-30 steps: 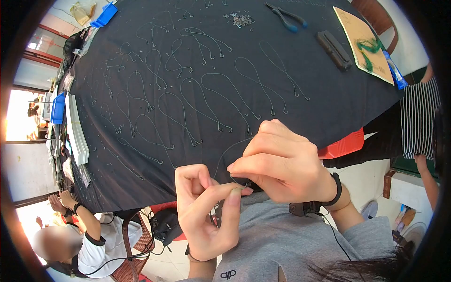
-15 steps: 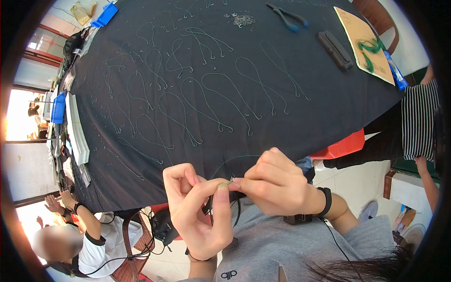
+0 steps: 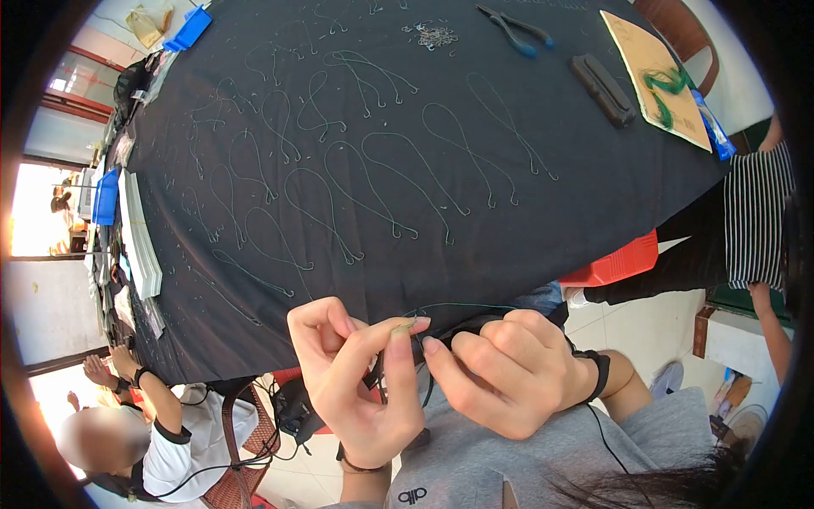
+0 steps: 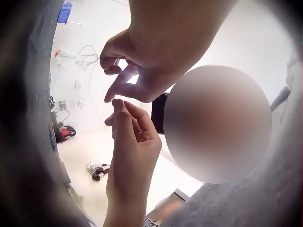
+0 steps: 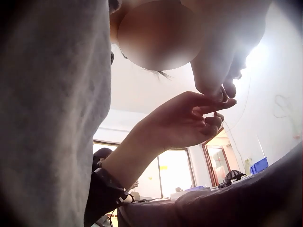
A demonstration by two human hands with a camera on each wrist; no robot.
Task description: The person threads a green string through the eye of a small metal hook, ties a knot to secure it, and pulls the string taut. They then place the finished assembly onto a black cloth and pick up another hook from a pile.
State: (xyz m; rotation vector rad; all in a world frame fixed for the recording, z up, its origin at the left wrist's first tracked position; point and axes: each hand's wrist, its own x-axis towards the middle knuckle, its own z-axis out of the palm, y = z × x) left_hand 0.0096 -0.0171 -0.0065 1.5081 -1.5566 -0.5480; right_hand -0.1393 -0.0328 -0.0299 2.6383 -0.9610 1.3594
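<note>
The left hand [image 3: 363, 373] pinches a tiny hook [image 3: 412, 322]; the right hand [image 3: 513, 373] holds green line [image 3: 462, 304]. A hard tug could make the hook slip and poke skin

Smooth matt black cloth [image 3: 526, 229]; glossy red plastic tray [image 3: 617, 261].

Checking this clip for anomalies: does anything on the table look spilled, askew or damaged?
Tiny scraps are strewn over the black cloth among the looped lines, so that area looks littered. The pliers lie with handles spread, and the green thread is loosely bunched. No damage is evident.
</note>
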